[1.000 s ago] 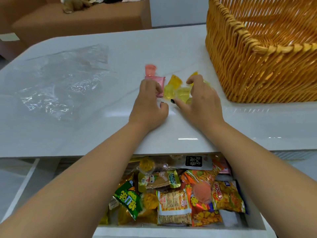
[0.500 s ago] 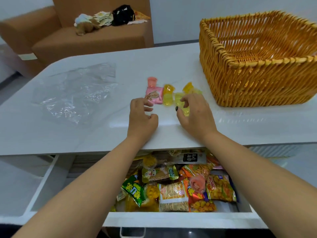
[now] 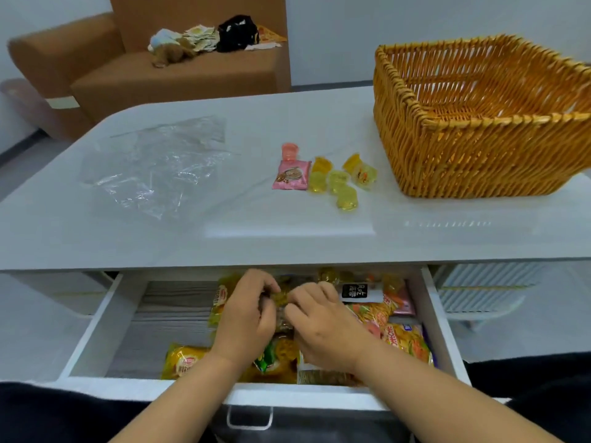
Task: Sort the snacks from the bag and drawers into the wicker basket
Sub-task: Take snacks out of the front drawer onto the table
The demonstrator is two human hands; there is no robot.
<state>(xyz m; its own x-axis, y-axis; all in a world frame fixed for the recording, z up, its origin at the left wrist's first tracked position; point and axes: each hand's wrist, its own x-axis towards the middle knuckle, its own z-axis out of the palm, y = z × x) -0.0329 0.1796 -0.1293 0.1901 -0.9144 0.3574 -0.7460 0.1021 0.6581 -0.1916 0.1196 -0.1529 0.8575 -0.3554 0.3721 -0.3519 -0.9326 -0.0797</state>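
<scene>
Both hands moved from worktop (image 3: 224,244) down into open drawer (image 3: 105,327), left hand (image 3: 244,318) and right hand (image 3: 323,327) together pinching a small yellowish snack packet (image 3: 281,297), bright crinkled snack packets (image 3: 406,340) beneath and right of them.

Both hands, left hand (image 3: 244,318) and right hand (image 3: 323,330), down in open drawer (image 3: 105,327), fingers curled on snack packets (image 3: 406,340). Jelly cups (image 3: 339,182) on desk (image 3: 287,228) beside wicker basket (image 3: 479,161).
</scene>
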